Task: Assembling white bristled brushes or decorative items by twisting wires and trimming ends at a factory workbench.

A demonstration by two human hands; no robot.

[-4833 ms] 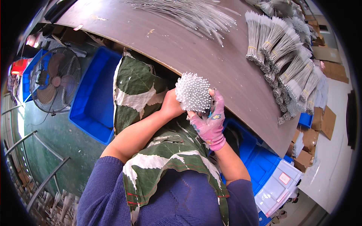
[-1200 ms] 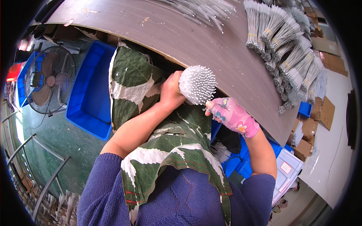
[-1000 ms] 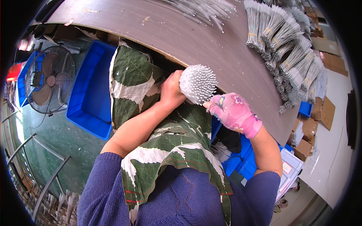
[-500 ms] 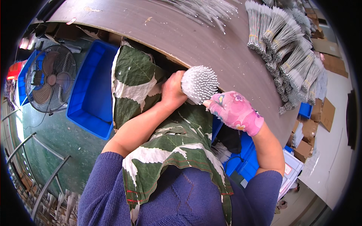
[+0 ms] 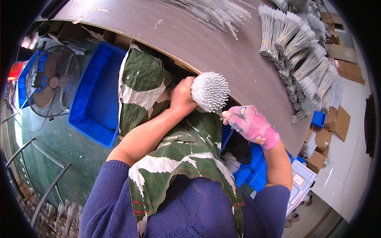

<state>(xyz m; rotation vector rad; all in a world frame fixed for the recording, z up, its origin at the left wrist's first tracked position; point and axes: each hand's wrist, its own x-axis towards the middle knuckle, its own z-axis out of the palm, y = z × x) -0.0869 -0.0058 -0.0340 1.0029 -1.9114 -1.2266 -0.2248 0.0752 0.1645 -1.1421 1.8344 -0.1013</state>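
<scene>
A thick bundle of thin wire brushes (image 5: 210,92) shows its round, white-tipped end just over the table's near edge. Wrapped round its left side is my bare left hand (image 5: 183,95), closed on it. My right hand (image 5: 254,127), in a pink flowered glove with bare fingertips, is a little to the lower right of the bundle. Its thumb and finger are pinched together near the bundle's lower rim; whatever lies between them is too small to make out. A green-and-white leaf-print cloth (image 5: 145,79) covers my lap under the left forearm.
Loose thin brushes (image 5: 214,14) lie on the brown table (image 5: 166,35). Several banded brush bundles (image 5: 293,33) are piled at its right end. A blue crate (image 5: 89,95) and a standing fan (image 5: 53,82) are at left. Blue bins (image 5: 258,166) and a white box (image 5: 299,178) are at lower right.
My right hand has moved slightly down and right, away from the bundle's rim. My left hand keeps its hold on the bundle in nearly the same place.
</scene>
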